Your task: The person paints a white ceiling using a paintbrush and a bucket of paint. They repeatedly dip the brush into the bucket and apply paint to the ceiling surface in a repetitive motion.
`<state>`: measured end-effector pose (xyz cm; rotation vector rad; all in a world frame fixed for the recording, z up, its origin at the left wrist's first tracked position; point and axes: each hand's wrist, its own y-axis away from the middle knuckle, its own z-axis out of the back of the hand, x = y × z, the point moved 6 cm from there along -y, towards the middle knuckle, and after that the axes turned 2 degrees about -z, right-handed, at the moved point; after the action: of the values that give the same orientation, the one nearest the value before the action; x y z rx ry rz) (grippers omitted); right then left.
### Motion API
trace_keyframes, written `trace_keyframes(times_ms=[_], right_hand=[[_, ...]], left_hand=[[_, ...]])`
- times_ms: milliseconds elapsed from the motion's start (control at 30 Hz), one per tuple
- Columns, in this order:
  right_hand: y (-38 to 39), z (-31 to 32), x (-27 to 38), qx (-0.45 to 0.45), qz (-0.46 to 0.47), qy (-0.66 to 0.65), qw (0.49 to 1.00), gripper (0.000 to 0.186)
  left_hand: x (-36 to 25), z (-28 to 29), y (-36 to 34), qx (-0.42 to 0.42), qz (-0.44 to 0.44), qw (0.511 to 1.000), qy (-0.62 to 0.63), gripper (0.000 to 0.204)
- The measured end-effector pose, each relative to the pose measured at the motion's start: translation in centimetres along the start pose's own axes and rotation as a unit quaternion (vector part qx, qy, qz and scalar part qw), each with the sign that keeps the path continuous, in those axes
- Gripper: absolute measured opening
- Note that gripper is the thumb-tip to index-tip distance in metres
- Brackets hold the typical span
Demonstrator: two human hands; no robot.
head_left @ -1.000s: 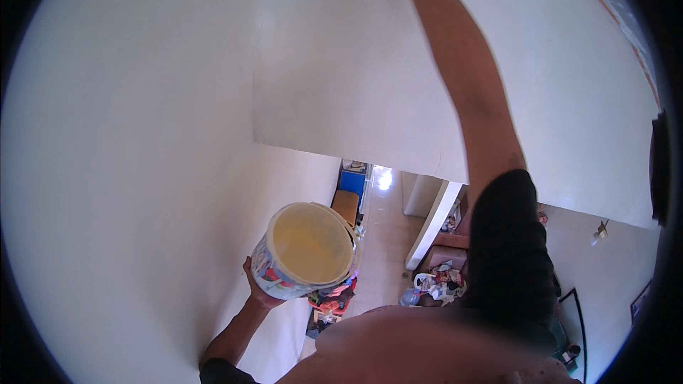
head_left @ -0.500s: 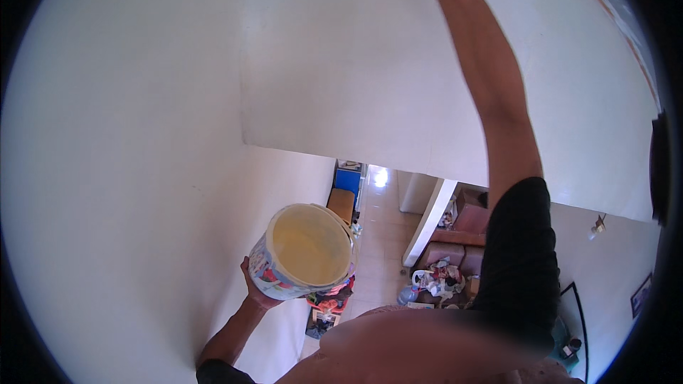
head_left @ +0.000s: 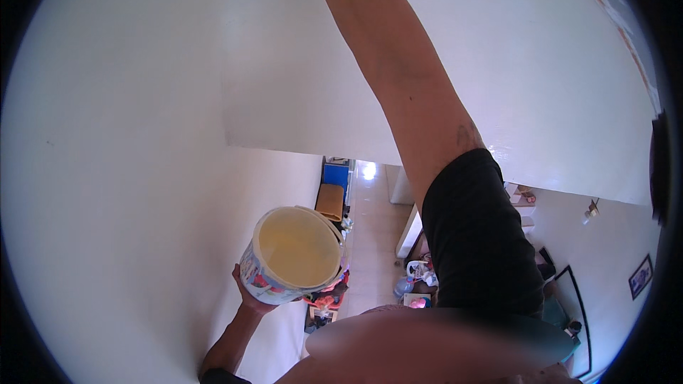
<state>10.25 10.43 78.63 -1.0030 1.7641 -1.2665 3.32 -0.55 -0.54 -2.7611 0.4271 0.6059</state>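
Note:
A round plastic bucket [head_left: 251, 263] with a printed side and a thin handle holds pale yellowish liquid that looks like paint [head_left: 299, 249]. My left hand [head_left: 252, 300] is closed around the lower side of this bucket, supporting it from beneath, close to the white wall on the left. The bucket's mouth is tilted toward me. My right arm [head_left: 398, 64], in a black sleeve, stretches up across the white surface in front and leaves the picture at the top. The right hand, and anything in it, is outside the view.
White wall [head_left: 107, 171] rises on my left, meeting a white panel [head_left: 306, 99] ahead. Far below lie a tiled floor [head_left: 373, 242], a blue box [head_left: 335, 175], a brown box [head_left: 329, 201] and a clear water jug [head_left: 404, 286]. A framed picture [head_left: 641, 276] hangs at right.
My right arm has swung to the left across the white panel. The bucket in my left hand has shifted slightly left in view, and the background has moved a little with it.

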Motion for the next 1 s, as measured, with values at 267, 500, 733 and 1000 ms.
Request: trace_keyframes(times_ms=[267, 500, 733, 1000], right_hand=[[-4.2, 13.7, -6.5, 0.001, -0.017, 0.197, 0.98, 0.036], [-6.1, 29.0, -1.2, -0.069, 0.121, 0.464, 0.875, 0.028], [-2.1, 7.5, -2.2, 0.039, 0.245, 0.184, 0.951, 0.023], [-1.2, 3.8, 0.7, 0.037, 0.081, 0.064, 0.994, 0.027]], left_hand=[[0.0, 0.3, -0.3, -0.013, -0.001, 1.0, -0.013, 0.111], [0.2, 0.0, 0.0, -0.007, -0.003, 1.0, -0.013, 0.111], [-0.7, -1.5, -0.1, 0.01, 0.025, 0.997, -0.068, 0.108], [-0.8, -1.6, -0.5, -0.01, 0.008, 0.999, -0.043, 0.104]])
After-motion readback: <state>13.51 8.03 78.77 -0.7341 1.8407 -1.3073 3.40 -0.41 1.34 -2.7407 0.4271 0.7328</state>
